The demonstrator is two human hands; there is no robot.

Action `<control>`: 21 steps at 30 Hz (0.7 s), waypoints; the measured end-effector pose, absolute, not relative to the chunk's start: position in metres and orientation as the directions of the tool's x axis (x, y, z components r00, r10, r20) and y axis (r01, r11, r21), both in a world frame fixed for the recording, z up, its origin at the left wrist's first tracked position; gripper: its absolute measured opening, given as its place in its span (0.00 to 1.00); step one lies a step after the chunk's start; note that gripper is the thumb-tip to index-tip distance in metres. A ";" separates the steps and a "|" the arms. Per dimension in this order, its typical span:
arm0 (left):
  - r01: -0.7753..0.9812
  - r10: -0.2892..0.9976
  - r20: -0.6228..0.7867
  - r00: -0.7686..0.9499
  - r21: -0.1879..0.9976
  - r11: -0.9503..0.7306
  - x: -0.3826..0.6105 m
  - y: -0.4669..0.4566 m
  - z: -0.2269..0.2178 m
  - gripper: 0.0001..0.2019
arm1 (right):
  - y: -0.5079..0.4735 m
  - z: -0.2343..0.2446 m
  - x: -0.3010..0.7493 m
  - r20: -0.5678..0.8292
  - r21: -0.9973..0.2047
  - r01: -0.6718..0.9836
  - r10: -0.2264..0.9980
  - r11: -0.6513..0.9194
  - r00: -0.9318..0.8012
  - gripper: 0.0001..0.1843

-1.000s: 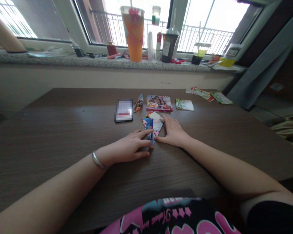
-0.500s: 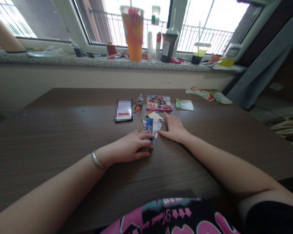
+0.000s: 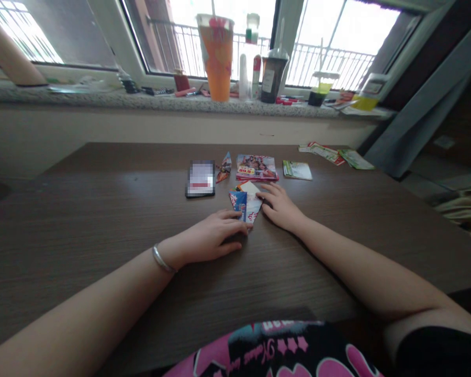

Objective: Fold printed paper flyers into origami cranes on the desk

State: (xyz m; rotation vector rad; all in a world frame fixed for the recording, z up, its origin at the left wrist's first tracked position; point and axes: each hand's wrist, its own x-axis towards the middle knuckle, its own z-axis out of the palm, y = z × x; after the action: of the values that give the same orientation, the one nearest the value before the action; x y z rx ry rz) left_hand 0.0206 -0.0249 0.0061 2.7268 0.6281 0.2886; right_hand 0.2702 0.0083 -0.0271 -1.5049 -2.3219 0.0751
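Folded paper (image 3: 253,203) flat on the table (image 3: 102,209), narrow end near, broad end far. Step in hand, by the look of it: pressing down a fold. Next move probably calls for the left fingertips pinning the narrow end, the right working the edge. Left hand (image 3: 215,236): loosely spread, gripping nothing, fingertips on the paper's near end. Right hand (image 3: 281,208): relaxed, thumb and fingers apart, tips at its right edge. Just beyond, far side: leaflets (image 3: 257,166); left of them, a folded scrap (image 3: 224,168).
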 end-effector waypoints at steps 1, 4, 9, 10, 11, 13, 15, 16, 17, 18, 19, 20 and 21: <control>0.395 0.468 0.140 0.872 0.361 -0.844 0.021 -0.025 0.006 0.13 | 0.008 -0.026 0.269 0.262 -0.244 0.863 0.887 0.442 -0.381 0.22; 0.415 0.498 0.181 0.848 0.357 -0.837 0.023 -0.027 0.007 0.13 | 0.004 -0.020 0.267 0.241 -0.267 0.825 0.863 0.498 -0.444 0.26; 0.564 0.597 0.220 0.771 0.198 -0.802 0.026 -0.029 -0.001 0.15 | -0.003 -0.015 0.265 0.216 -0.252 0.772 0.812 0.583 -0.543 0.30; 0.607 0.628 0.231 0.743 0.160 -0.778 0.026 -0.028 -0.003 0.17 | -0.004 -0.015 0.264 0.211 -0.241 0.766 0.802 0.596 -0.558 0.29; 0.643 0.654 0.242 0.717 0.133 -0.754 0.025 -0.027 -0.006 0.21 | -0.005 -0.014 0.264 0.207 -0.231 0.759 0.793 0.609 -0.573 0.29; 0.684 0.689 0.232 0.686 0.115 -0.720 0.023 -0.025 -0.011 0.29 | -0.007 -0.014 0.263 0.209 -0.214 0.746 0.776 0.631 -0.596 0.28; 0.695 0.703 0.158 0.693 0.112 -0.710 0.021 -0.021 -0.013 0.33 | -0.008 -0.014 0.263 0.217 -0.215 0.737 0.767 0.640 -0.603 0.29; 0.696 0.705 0.122 0.699 0.110 -0.709 0.019 -0.020 -0.013 0.34 | -0.008 -0.014 0.263 0.220 -0.222 0.734 0.766 0.642 -0.604 0.29; 0.694 0.702 0.087 0.706 0.107 -0.712 0.017 -0.019 -0.013 0.34 | -0.008 -0.015 0.263 0.223 -0.233 0.731 0.766 0.642 -0.602 0.29; 0.691 0.698 0.060 0.713 0.103 -0.715 0.016 -0.017 -0.012 0.35 | -0.008 -0.015 0.263 0.226 -0.248 0.727 0.768 0.641 -0.600 0.29; 0.688 0.693 0.042 0.720 0.096 -0.720 0.014 -0.016 -0.011 0.35 | -0.007 -0.016 0.264 0.230 -0.268 0.721 0.769 0.639 -0.596 0.30; 0.684 0.688 0.022 0.726 0.087 -0.724 0.012 -0.015 -0.010 0.35 | -0.006 -0.017 0.264 0.236 -0.295 0.712 0.771 0.637 -0.591 0.29; 0.680 0.682 0.008 0.731 0.077 -0.729 0.011 -0.014 -0.009 0.35 | -0.006 -0.019 0.264 0.244 -0.327 0.701 0.774 0.633 -0.585 0.29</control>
State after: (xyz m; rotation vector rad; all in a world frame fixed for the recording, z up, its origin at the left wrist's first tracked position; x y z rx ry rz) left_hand 0.0105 -0.0141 -0.0086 2.8584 1.1259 0.0556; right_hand 0.2645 -0.0056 -0.0185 -1.1750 -2.4942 0.2768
